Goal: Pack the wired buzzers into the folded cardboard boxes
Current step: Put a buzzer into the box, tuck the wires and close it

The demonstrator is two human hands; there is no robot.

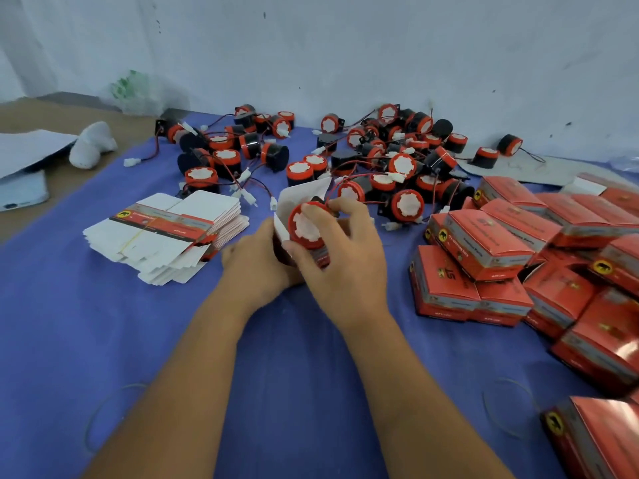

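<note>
Blue cloth (311, 357) underlies left hand (257, 262) gripping open cardboard box (294, 198), right hand (345, 257) pinching round buzzer (306, 228).

A blue cloth (304, 375) covers the work surface — on it lie loose wired buzzers (387, 157) at the far side, a banded stack of flat box blanks (166, 233) at left and closed red boxes (518, 257) heaped at right.

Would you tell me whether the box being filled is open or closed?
Open: the box's white flaps stand up while the right hand pushes a buzzer in.
</note>
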